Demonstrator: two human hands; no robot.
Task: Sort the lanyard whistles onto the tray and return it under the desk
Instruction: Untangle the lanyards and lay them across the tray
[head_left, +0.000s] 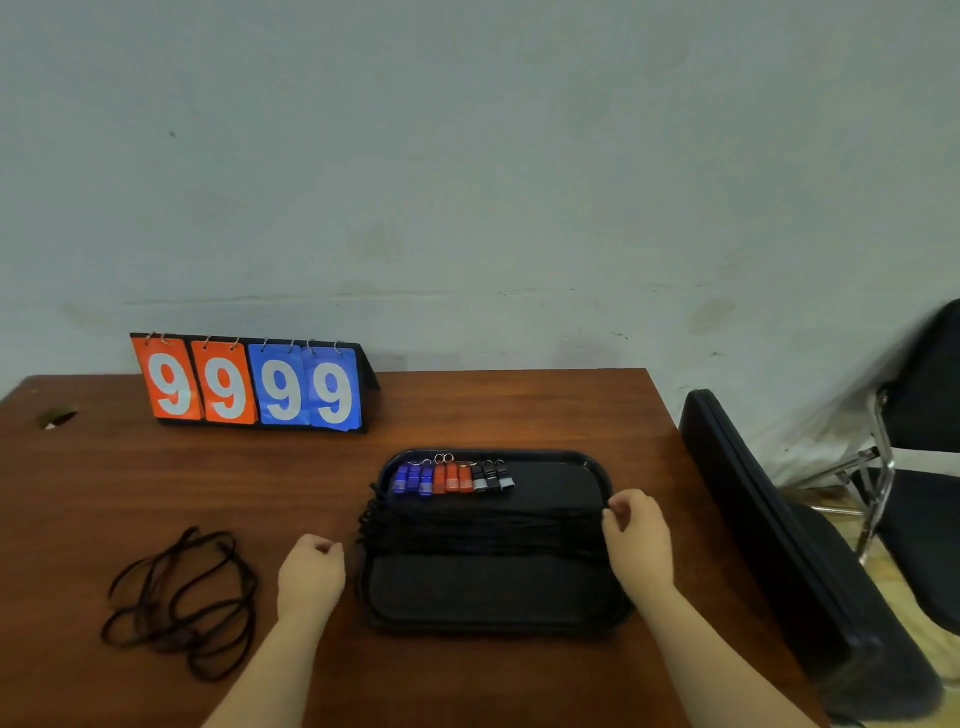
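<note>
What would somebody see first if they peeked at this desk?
Probably the flip scoreboard at the back left of the desk, showing 9 9 in orange and 9 9 in blue. Next, the neat row of blue, red and black whistles along the far side of the black tray, with a hand at each side. A loose tangle of black cords lies to the left.

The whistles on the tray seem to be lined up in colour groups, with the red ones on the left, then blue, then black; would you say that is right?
Not quite: in the head view the whistles on the tray are grouped by colour, but the blue ones are on the left, then red, then black.
</note>
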